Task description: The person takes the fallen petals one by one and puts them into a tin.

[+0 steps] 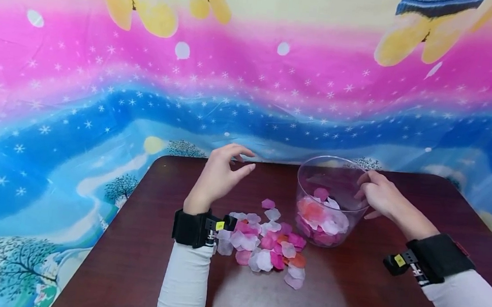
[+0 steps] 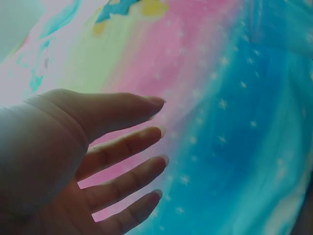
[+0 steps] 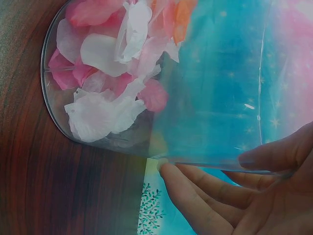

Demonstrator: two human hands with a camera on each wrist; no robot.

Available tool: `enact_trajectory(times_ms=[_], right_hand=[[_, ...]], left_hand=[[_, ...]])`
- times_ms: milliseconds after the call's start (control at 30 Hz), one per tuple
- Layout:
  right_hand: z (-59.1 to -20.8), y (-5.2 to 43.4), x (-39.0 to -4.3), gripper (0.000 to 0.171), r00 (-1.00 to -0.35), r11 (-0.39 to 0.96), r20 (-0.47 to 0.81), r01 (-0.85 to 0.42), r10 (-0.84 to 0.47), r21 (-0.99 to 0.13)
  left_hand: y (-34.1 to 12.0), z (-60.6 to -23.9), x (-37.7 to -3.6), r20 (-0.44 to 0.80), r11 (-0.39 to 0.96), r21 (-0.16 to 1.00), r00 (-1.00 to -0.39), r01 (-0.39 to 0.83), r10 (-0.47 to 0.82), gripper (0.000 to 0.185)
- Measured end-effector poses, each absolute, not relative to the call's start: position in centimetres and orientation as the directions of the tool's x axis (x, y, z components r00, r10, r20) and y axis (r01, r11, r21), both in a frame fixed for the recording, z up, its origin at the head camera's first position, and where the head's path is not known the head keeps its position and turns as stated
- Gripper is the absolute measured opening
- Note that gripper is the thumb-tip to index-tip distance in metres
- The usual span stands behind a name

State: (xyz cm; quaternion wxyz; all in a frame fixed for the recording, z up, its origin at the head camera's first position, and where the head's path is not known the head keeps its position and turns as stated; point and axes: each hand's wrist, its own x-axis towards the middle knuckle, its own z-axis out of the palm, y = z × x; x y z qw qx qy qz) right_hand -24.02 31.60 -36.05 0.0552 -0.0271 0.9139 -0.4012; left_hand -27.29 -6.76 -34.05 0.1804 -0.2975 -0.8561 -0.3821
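Observation:
A clear plastic tub [image 1: 329, 184] with pink, white and orange artificial petals [image 1: 317, 219] in its lower part stands on the table. My right hand [image 1: 380, 196] pinches its rim on the right side; in the right wrist view the thumb [image 3: 274, 154] lies on one face of the wall, with the fingers on the other. Left of the tub, my left hand [image 1: 222, 176] hangs above the table with relaxed fingers and nothing in it. In front of that hand lies a loose pile of petals [image 1: 264, 242].
The dark red-brown wooden table [image 1: 146, 262] has rounded far corners. Behind it hangs a colourful printed cloth [image 1: 243, 94] with snowflakes. A black strap with a small camera sits on each wrist, over white sleeves [image 1: 185, 281].

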Motion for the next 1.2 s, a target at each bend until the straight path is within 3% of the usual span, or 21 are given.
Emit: enact_trajectory(times_ms=[133, 267, 467, 800, 1200], right_hand=[[-36.0, 31.6, -24.1, 0.041, -0.992, 0.679, -0.084, -0.005, -0.098, -0.735], [-36.1, 31.6, -24.1, 0.041, -0.992, 0.680, -0.083, -0.008, -0.100, -0.733], [-36.3, 31.7, -24.1, 0.040, -0.993, 0.674, -0.072, -0.008, -0.090, -0.739], [-36.2, 31.6, -24.0, 0.040, -0.993, 0.677, -0.074, -0.005, -0.088, -0.736], [-36.2, 31.6, -24.0, 0.041, -0.993, 0.684, -0.067, -0.019, -0.099, -0.730]], left_hand=[[-6.3, -35.9, -28.9, 0.444, 0.617, 0.538, -0.815, 0.575, 0.372, 0.025], [-4.9, -38.4, -30.1, 0.255, 0.718, 0.494, -0.871, 0.491, 0.421, 0.031], [-2.7, -41.0, -30.4, 0.016, 0.779, 0.420, -0.862, 0.465, 0.506, 0.038], [-1.0, -42.6, -30.0, -0.080, 0.795, 0.355, -0.832, 0.491, 0.549, 0.030], [-1.2, -42.8, -29.7, -0.151, 0.845, 0.407, -0.887, 0.346, 0.436, 0.014]])
